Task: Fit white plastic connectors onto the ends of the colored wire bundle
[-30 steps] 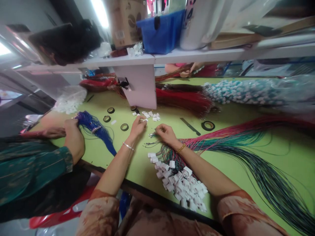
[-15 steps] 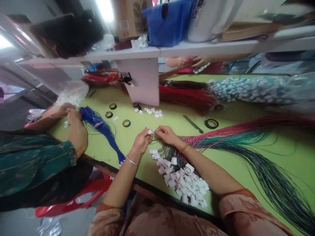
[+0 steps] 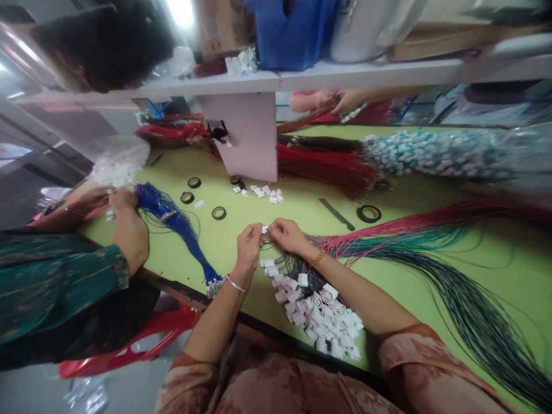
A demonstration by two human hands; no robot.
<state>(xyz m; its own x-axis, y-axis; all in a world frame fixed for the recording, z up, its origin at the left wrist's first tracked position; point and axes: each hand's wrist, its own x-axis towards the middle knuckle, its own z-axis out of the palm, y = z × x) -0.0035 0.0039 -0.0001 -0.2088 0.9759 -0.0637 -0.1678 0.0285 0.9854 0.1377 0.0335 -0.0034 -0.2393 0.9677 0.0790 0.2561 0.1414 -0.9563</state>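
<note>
My left hand [image 3: 250, 244] pinches a small white connector housing [image 3: 264, 229] above the green tabletop. Close against it, my right hand [image 3: 286, 234] is closed on thin wire ends at the housing's right side; the fingertips hide most of them. Below my hands lies a heap of white connector housings [image 3: 319, 316] fixed to wires. From that heap, pink wires [image 3: 388, 226] and dark green and black wires [image 3: 448, 293] trail away to the right beneath my right forearm.
Rolls of black tape [image 3: 219, 213] and a flat dark blade [image 3: 336, 214] lie beyond my hands. Loose white housings [image 3: 276, 196] sit near the upright white panel [image 3: 245, 138]. To the left, a co-worker's hands [image 3: 123, 200] handle a blue wire bundle [image 3: 181, 230]. A shelf [image 3: 366, 75] spans above.
The white housing has turned slightly in my left fingers, and my left hand is more upright. My right hand keeps its pinch beside it. The whole view has shifted a little.
</note>
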